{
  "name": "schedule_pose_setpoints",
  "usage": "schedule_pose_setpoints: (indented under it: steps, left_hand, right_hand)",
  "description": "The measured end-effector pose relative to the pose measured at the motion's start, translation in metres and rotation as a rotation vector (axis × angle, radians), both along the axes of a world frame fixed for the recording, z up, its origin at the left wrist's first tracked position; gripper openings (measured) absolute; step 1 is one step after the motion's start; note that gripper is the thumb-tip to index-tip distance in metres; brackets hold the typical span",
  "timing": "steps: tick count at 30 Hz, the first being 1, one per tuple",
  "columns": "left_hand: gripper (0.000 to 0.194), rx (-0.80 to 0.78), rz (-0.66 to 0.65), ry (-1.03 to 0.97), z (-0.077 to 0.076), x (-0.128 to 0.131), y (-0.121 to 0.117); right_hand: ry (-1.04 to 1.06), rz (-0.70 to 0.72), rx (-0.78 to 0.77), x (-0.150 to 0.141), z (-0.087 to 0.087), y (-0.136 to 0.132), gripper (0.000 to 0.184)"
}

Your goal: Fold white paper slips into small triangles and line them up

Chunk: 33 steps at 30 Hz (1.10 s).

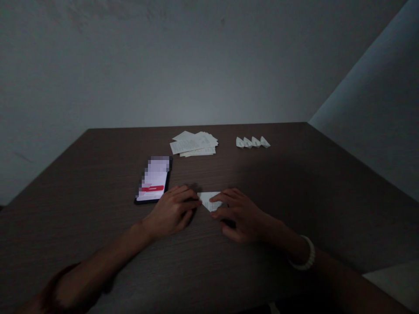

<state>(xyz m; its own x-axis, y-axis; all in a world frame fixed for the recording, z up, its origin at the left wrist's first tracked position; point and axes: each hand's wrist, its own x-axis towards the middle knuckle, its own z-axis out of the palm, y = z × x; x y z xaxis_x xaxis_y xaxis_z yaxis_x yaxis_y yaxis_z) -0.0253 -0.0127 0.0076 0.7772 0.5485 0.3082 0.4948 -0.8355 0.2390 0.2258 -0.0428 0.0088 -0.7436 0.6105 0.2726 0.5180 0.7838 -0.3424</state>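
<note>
A small white paper slip [210, 199], folded into a triangle, lies flat on the dark wooden table [294, 192]. My left hand [173, 211] rests at its left corner with the fingertips pressed on the paper. My right hand [240, 213] lies on its right side, fingers held together and flat on the fold. A pale bracelet [309, 255] sits on my right wrist. Part of the paper is hidden under my fingers.
A lit phone [153, 181] lies just left of my left hand. A loose stack of white paper slips [194, 144] sits at the back centre. Several small folded paper shapes [252, 142] stand in a row to its right. Walls close behind and right.
</note>
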Motion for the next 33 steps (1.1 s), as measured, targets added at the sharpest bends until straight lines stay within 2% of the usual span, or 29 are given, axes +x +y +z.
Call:
schedule_pose_setpoints:
  steps: [7,11,13,17,20,25,30,33]
  left_hand:
    - [0.030,0.026,-0.017,-0.002,0.003,0.000,-0.001]
    - [0.029,0.035,-0.031,0.011,0.007,0.001,-0.002]
    - [0.029,0.037,-0.030,0.016,0.007,0.002,-0.003]
    - [0.028,0.059,-0.015,0.032,0.007,0.003,-0.003]
    - [0.026,0.073,-0.015,0.040,0.007,0.005,-0.004]
    - [0.020,0.073,0.052,0.060,0.004,0.012,-0.005]
    - [0.015,0.000,0.144,-0.049,0.000,0.016,-0.001]
    - [0.024,-0.031,0.159,-0.106,0.001,0.016,0.000]
  right_hand:
    - [0.009,0.003,0.039,0.004,-0.003,0.000,0.020]
    - [0.057,-0.005,0.055,0.005,-0.003,0.001,0.026]
    - [0.098,-0.061,0.057,0.005,-0.002,0.003,0.027]
    - [0.126,-0.268,0.051,0.004,0.000,0.009,0.029]
    - [0.096,-0.336,-0.007,0.004,0.000,0.014,0.035]
    - [0.147,-0.326,-0.054,0.004,-0.004,0.019,0.035]
    - [0.246,-0.298,-0.073,0.002,-0.006,0.021,0.034]
    - [0.326,-0.290,-0.095,0.000,-0.006,0.021,0.034]
